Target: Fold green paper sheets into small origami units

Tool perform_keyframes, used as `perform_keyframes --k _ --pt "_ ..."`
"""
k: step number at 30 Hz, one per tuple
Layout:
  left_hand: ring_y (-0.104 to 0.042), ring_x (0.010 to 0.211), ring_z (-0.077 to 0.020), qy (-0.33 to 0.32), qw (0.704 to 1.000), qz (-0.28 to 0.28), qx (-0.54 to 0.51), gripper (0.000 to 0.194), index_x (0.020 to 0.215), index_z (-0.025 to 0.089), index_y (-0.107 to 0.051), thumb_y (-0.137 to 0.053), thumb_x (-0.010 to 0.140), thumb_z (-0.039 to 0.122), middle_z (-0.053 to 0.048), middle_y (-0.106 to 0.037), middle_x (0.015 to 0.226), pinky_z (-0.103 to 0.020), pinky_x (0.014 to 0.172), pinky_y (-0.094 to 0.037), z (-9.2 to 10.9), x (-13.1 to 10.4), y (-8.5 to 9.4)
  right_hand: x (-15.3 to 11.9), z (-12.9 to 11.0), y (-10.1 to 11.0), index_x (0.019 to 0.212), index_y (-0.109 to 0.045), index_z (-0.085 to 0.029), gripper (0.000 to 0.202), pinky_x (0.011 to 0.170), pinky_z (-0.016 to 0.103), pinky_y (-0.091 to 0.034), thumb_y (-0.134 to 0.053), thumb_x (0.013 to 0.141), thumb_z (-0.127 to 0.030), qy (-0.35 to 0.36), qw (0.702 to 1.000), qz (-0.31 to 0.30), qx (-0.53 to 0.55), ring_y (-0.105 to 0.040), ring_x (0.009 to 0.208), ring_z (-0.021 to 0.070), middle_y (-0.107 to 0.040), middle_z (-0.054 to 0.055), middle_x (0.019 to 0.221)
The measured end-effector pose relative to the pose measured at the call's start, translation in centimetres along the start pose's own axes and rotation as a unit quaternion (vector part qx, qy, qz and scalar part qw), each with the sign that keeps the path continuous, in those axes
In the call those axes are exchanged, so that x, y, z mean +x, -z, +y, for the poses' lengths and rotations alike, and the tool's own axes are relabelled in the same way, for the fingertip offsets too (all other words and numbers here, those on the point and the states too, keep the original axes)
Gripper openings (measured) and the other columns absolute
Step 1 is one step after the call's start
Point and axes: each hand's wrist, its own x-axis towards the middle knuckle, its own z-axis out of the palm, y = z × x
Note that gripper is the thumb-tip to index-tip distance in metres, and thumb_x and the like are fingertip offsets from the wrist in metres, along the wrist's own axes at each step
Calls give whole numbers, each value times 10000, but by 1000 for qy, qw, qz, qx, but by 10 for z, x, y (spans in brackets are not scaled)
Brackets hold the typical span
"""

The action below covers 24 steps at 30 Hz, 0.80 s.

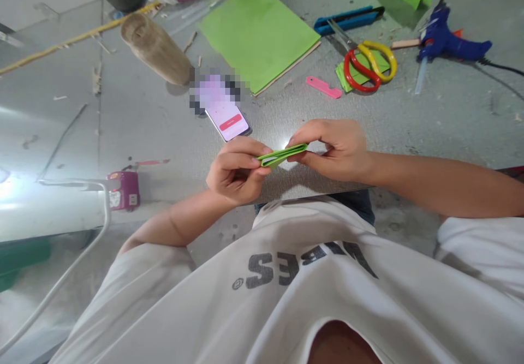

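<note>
Grn folded paper [281,155], blu glue gun [444,39], red/yel scissor handles [365,71], wht tee [196,309] w/ blk print [286,269]

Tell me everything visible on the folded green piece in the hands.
The folded green piece is bright green and looks like paper, folded into thin layers with narrow gaps between them, widest toward its left end. It shows nearly edge-on as a slim strip, its right end higher in the picture. The left hand pinches its left end, the right hand its right, near the table's front edge.
</note>
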Motion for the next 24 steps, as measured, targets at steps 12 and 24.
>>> perform_keyframes --k 12,24 --pt "-770 692 -149 -20 999 -1 -49 146 1198 345 -711 -811 1252 436 46 -838 987 -339 607 -598 -5 1 4 -4 4 -2 1409 -680 -309 173 812 257 -715 -779 1278 -364 123 992 30 11 -949 1136 170 -947 71 1382" --pt "-823 760 -192 -27 993 -109 25 108 1282 329 -767 -812 1246 420 12 -867 982 -341 688 -658 -8 0 16 10 -2 21 1286 -763 -322 219 793 276 -642 -616 1273 -161 166 975 -48 -139 -877 934 90 -932 4 1497"
